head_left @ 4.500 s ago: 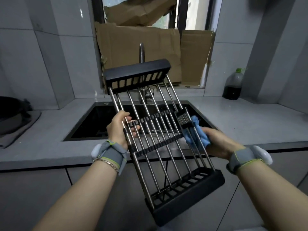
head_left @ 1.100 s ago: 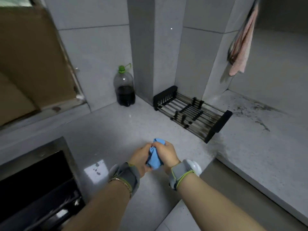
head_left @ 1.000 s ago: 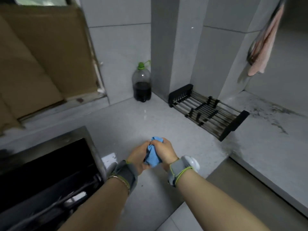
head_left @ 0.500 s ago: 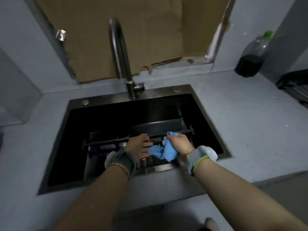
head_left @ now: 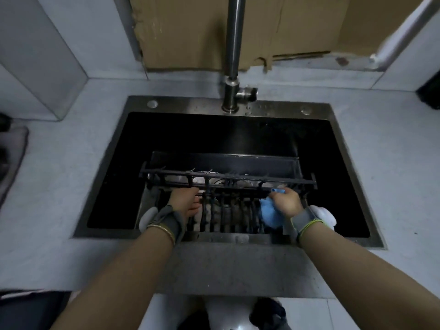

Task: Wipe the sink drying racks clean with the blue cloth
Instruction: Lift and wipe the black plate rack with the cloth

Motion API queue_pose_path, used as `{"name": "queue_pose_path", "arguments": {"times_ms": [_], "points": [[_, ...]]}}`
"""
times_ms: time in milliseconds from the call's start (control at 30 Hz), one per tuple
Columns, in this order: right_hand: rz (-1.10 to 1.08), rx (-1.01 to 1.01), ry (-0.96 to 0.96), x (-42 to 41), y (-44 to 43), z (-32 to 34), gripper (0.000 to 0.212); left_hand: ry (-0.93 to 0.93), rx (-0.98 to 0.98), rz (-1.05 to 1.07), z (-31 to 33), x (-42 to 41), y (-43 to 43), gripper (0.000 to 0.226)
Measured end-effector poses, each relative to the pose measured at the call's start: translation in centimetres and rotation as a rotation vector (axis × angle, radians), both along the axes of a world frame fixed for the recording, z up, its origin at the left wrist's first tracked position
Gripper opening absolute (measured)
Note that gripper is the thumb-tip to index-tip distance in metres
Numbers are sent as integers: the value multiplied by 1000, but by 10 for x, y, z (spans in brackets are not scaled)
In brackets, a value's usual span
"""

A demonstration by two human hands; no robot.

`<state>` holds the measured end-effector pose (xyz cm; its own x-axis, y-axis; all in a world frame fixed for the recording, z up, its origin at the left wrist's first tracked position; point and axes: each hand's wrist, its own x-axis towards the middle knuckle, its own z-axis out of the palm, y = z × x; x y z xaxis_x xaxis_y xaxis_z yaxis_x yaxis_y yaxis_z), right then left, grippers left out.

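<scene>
1. Fingers first: on the right hand the fingers are curled tight, and the blue cloth is bunched up in that grip. One corner pokes out above the knuckles, and the bulk hangs out on the thumb side.
2. Over on the left hand, the fingers hook up onto a cross bar of the drying rack. It looks like a steadying grip, though the fingertips are hidden behind the bar.
3. The cloth is pressed to the right-hand part of the rack, against the upright bars just under the top rail.
4. The rack itself sits down inside the sink, near the front wall, with both hands reaching into the basin.
5. Behind it lies a dark tray-like piece; I cannot tell whether that is a second rack.
6. My read on progress: wiping is under way at the rack's right end only. The bars between the hands look dull and blotchy, so the middle and left stretch likely remain to be done.
7. Further out, the tap rises at the back rim, cardboard stands behind it, and the grey desk wraps round the sink.
</scene>
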<state>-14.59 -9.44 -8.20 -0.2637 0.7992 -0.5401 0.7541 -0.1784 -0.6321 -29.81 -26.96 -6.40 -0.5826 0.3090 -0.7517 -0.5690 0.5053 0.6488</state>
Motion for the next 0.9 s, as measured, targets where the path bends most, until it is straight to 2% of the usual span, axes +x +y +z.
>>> {"name": "queue_pose_path", "arguments": {"times_ms": [67,167,233,267,333,433,467,533,633,700,767,900], "points": [[121,44,-58,-9,8,-12,19,54,-76,-83,-14,-7,14,20],[315,63,-199,-10,17,-28,30,194,-211,-317,-32,-13,35,26],[393,51,-280,-9,32,-45,38,264,-300,-505,-41,-16,52,14],[412,49,-316,-8,39,-54,42,291,-349,-581,-47,-18,57,17],[430,8,-396,-8,48,-60,54,323,-425,-695,-51,-22,63,41],[405,-128,-547,-10,60,-72,76,352,-558,-887,-70,-27,69,53],[421,-164,-567,-10,63,-80,76,377,-599,-962,-77,-27,72,53],[528,-245,-601,-11,60,-88,60,455,-680,-1076,-85,-22,74,48],[571,-344,-583,-15,53,-90,39,484,-755,-1104,-98,-15,80,53],[557,-338,-565,-16,52,-86,36,423,-751,-1067,-105,-16,82,57],[746,-288,-591,-15,55,-82,37,378,-730,-1005,-107,-19,83,58],[719,-264,-551,-16,61,-69,35,326,-675,-867,-102,-24,87,55]]}}
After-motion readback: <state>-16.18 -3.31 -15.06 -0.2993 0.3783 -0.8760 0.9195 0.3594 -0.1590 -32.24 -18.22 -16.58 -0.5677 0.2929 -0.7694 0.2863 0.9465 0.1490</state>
